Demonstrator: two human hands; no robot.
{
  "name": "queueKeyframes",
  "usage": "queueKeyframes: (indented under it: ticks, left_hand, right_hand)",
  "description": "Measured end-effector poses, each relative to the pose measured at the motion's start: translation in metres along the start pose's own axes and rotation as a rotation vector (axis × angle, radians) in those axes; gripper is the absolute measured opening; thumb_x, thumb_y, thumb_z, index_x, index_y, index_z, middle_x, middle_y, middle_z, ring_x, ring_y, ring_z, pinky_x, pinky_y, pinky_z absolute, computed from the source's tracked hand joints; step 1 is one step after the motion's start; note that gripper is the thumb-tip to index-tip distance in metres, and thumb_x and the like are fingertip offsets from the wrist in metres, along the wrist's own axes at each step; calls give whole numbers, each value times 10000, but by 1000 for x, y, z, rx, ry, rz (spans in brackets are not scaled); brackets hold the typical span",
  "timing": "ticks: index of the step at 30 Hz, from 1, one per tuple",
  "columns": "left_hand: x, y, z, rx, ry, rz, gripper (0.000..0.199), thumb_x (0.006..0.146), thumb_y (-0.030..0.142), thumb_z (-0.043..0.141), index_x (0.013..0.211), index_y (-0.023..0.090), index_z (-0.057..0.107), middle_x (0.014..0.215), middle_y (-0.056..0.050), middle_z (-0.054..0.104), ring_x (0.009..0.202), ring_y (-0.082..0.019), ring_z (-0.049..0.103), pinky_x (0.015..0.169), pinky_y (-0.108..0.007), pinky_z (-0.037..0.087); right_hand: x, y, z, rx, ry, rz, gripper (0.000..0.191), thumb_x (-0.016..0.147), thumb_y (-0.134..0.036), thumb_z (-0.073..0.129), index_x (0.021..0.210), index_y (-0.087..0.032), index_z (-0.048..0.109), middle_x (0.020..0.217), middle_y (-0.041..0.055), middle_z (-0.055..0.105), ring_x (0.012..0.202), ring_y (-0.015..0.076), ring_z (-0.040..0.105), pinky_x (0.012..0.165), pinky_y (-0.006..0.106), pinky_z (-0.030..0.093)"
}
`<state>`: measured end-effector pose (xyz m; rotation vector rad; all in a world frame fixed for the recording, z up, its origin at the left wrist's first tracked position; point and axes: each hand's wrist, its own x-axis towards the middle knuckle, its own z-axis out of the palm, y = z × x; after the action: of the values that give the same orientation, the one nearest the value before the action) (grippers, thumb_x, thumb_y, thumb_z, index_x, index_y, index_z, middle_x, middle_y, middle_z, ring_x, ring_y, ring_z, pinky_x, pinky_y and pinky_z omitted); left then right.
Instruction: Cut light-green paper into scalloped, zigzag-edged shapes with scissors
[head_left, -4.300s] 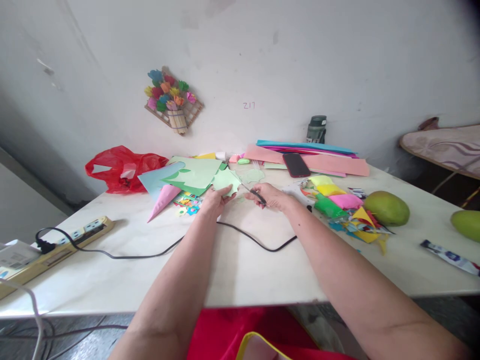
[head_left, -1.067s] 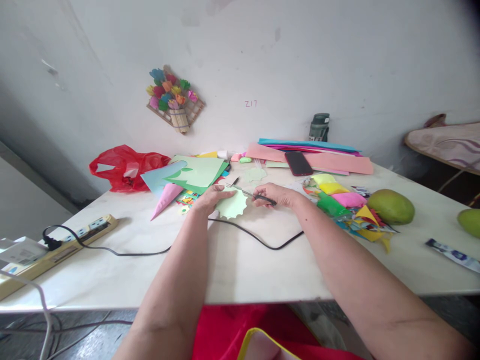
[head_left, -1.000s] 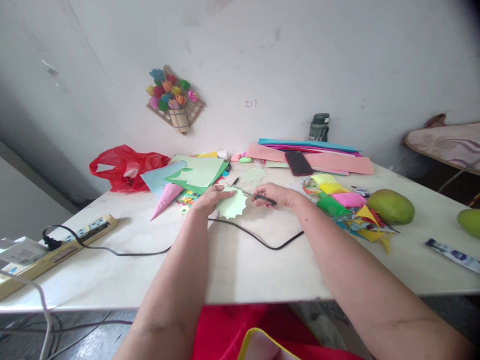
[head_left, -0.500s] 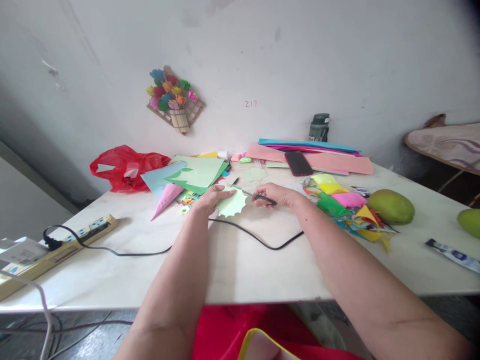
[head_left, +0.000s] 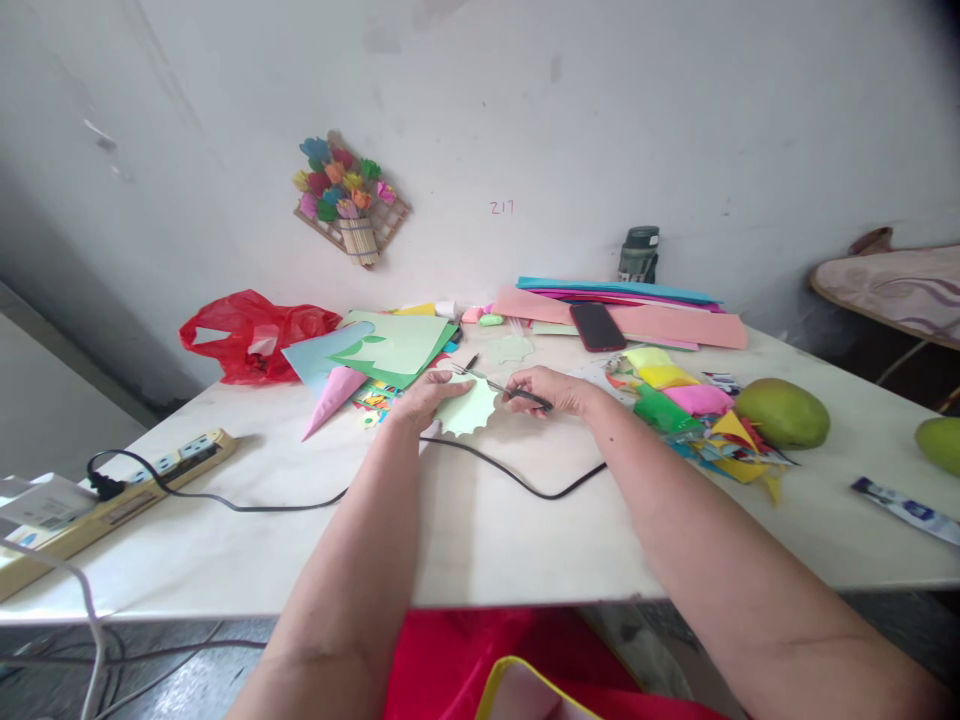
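Observation:
My left hand [head_left: 422,398] pinches a pale green paper piece [head_left: 466,408] with a scalloped edge, its thumb lying on top. In my right hand [head_left: 546,388] is a pair of scissors [head_left: 531,398] with dark handles, fingers closed round them. The scissor blades point left and lie at the paper's upper edge, close to my left thumb. Whether the blades are apart is too small to tell. Behind my hands, another pale green scalloped piece [head_left: 510,349] lies on the table. A small dark pen-like item [head_left: 472,362] is just beyond the paper.
Green paper sheets [head_left: 401,340], a pink paper cone [head_left: 334,397] and a red plastic bag [head_left: 259,345] lie left. A phone [head_left: 598,327] rests on pink paper. Colourful packets [head_left: 697,400] and a green mango [head_left: 782,413] are right. A black cable [head_left: 517,480] crosses in front, from the power strip [head_left: 150,480].
The green paper has shifted slightly to the right and turned a little in my left hand. My right hand with the scissors stays almost in place.

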<state>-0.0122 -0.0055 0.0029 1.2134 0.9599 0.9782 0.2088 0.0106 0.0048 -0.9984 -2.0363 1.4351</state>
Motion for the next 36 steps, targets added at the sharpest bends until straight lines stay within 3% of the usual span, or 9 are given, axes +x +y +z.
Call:
queueKeyframes:
  ticks: [14,27,36]
  left_hand:
    - [0,1,0,-25,-91,-20,298,608,288,731,800,81,637,663,-92,671,524,-172,621,473,-247,482]
    - [3,-1,-2,-42,-5,34,229,603,255,727,745,94,649,638,-65,659,539,-156,614,541,-251,485]
    - [3,-1,-1,-15,-51,10,228,626,267,710,757,90,653,643,-76,663,531,-166,614,510,-256,477]
  right_hand:
    - [4,5,-2,98,11,32,130,655,-126,529,747,-120,622,543,0,594,383,59,430,336,183,285]
    - [0,-2,2,116,-46,8,156,612,-184,580,736,-94,609,488,-46,470,364,37,352,328,182,229]
    - [-4,-8,2,76,-37,74,176,587,-158,575,752,-103,603,435,-61,444,360,44,344,334,181,234]
